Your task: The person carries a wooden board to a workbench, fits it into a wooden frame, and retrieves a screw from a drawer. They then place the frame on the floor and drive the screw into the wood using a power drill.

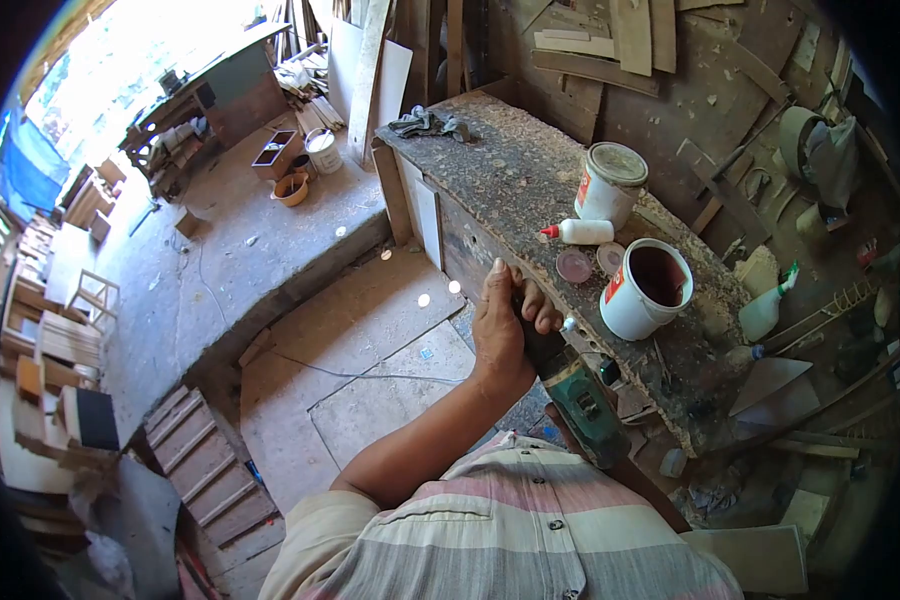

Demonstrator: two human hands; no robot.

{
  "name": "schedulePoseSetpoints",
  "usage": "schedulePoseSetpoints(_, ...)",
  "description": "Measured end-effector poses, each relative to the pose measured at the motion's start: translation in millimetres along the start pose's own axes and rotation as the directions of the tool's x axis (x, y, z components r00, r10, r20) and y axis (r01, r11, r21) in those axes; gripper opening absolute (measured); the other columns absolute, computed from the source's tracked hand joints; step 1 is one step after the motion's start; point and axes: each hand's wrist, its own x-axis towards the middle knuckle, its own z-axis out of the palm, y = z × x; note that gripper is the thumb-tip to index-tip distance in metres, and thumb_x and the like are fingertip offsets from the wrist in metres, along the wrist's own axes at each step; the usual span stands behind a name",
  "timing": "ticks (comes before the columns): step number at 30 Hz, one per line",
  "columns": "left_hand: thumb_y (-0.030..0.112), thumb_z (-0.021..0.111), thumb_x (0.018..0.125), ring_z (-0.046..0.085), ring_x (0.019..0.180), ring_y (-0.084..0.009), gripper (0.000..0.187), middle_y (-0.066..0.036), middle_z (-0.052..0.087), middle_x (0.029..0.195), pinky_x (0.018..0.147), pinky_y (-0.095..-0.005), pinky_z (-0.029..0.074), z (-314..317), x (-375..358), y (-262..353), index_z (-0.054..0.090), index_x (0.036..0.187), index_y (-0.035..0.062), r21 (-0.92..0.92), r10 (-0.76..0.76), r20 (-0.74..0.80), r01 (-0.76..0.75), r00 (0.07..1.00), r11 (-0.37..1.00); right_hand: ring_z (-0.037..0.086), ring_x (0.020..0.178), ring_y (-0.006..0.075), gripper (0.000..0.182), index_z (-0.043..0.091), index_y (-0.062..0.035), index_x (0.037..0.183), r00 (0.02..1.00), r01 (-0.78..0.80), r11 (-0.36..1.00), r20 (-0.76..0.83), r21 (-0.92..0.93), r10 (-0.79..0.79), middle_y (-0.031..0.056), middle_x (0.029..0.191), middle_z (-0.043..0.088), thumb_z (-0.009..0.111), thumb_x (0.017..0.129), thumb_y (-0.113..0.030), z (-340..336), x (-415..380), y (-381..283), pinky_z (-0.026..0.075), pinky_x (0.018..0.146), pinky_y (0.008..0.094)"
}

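Note:
In front of my striped shirt is a green and black power tool (582, 400), with its dark front end pointing up toward the bench. My left hand (505, 325) is closed around that front end, thumb raised along it. Mostly hidden under the tool body, my right hand (560, 425) shows only a little of its fingers against the green casing, and appears to support it. Nearby on the bench are an open white tub (615, 305) with dark reddish contents, a lidded white tub (600, 195) and a white glue bottle (585, 232) with a red tip.
The dusty workbench (480, 160) runs along my right, with a grey cloth (430, 124) at its far end. A cable (370, 376) crosses the floor boards. Left is a raised concrete platform (240, 255) holding an orange bowl (290, 189). Wood scraps lean and lie around.

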Motion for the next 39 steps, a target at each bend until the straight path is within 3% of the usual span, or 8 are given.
schedulePoseSetpoints(7,0.041,0.042,0.101,0.041,0.055,-0.011,0.031,0.001,0.036,0.063,0.06,-0.0282,0.04,-4.1,1.5,-4.5,0.043,0.086,0.0134,-0.021,0.062,0.037,-0.061,0.997,0.998,0.058,0.078,0.0256,0.036,0.059,-0.0073,0.096,1.0,0.025,0.965,0.012,-0.261,-0.023,0.0059,0.083,0.061,0.076,0.078,-0.033,6.1,-22.0,18.1,0.045,0.072,0.0407)
schedulePoseSetpoints(13,0.039,0.043,0.101,0.043,0.059,-0.0128,0.031,0.0,0.038,0.065,0.062,-0.0294,0.042,-7.4,2.7,-7.7,0.042,0.085,0.0124,-0.002,0.062,0.015,-0.062,0.998,0.998,0.059,0.08,0.0265,0.036,0.059,-0.0064,0.1,0.994,-0.062,0.98,0.078,-0.19,0.078,0.008,0.089,0.061,0.074,0.081,-0.033,6.0,-20.3,18.9,0.046,0.074,0.0413)
schedulePoseSetpoints(16,0.037,0.044,0.101,0.046,0.062,-0.0153,0.03,-0.003,0.042,0.068,0.063,-0.031,0.043,-8.9,0.5,-11.9,0.042,0.086,0.0115,0.016,0.044,0.038,-0.045,0.998,0.999,0.061,0.076,0.0242,0.039,0.058,-0.0054,0.11,0.985,-0.17,0.982,0.047,0.084,0.166,0.0096,0.095,0.063,0.074,0.081,-0.027,8.4,-6.7,7.9,0.049,0.067,0.037)
schedulePoseSetpoints(19,0.037,0.045,0.1,0.05,0.066,-0.0178,0.03,-0.005,0.047,0.071,0.065,-0.0323,0.046,-9.4,-2.0,-14.5,0.043,0.086,0.0104,-0.008,0.055,0.038,-0.054,0.998,0.998,0.063,0.074,0.0211,0.05,0.055,-0.0037,0.122,0.985,-0.12,0.991,-0.12,0.06,0.127,0.0104,0.098,0.065,0.076,0.08,-0.021,9.3,6.9,3.5,0.051,0.062,0.0326)
schedulePoseSetpoints(25,0.037,0.046,0.1,0.055,0.066,-0.0195,0.029,-0.007,0.051,0.073,0.063,-0.0337,0.05,-9.7,-9.9,-11.6,0.044,0.088,0.0096,0.099,0.028,-0.035,-0.024,0.999,0.995,0.064,0.072,0.0202,0.066,0.044,-0.0042,0.138,0.967,-0.254,0.957,0.068,0.142,0.246,0.0102,0.094,0.066,0.073,0.08,-0.018,19.6,-41.3,61.8,0.051,0.063,0.033)
schedulePoseSetpoints(28,0.037,0.046,0.1,0.054,0.062,-0.0195,0.029,-0.006,0.05,0.071,0.061,-0.034,0.05,-2.6,-17.3,-6.3,0.043,0.089,0.0098,0.102,0.016,-0.034,-0.012,0.999,0.995,0.063,0.068,0.0223,0.07,0.04,-0.0059,0.141,0.757,-0.607,0.595,0.156,0.527,0.634,0.0086,0.084,0.063,0.07,0.079,-0.015,20.6,-35.8,56.7,0.049,0.06,0.0331)
schedulePoseSetpoints(30,0.036,0.044,0.101,0.053,0.061,-0.0189,0.029,-0.006,0.05,0.07,0.06,-0.0336,0.049,2.6,-22.9,-3.6,0.042,0.088,0.0098,0.104,0.013,0.009,-0.014,1.0,0.994,0.062,0.066,0.0241,0.06,0.05,-0.0071,0.132,0.991,-0.087,0.993,0.095,-0.079,0.094,0.007,0.078,0.059,0.071,0.076,-0.013,6.2,-14.9,36.4,0.048,0.058,0.0341)
schedulePoseSetpoints(39,0.033,0.037,0.103,0.052,0.056,-0.0191,0.027,-0.007,0.048,0.069,0.055,-0.0334,0.048,13.3,-41.0,-0.9,0.039,0.088,0.0097,0.182,0.078,0.127,-0.101,0.989,0.978,0.063,0.069,0.0248,0.027,0.054,-0.01,0.094,0.975,-0.189,0.967,0.15,0.172,0.164,0.0069,0.08,0.061,0.072,0.074,-0.013,-2.6,-15.0,32.3,0.048,0.06,0.0368)
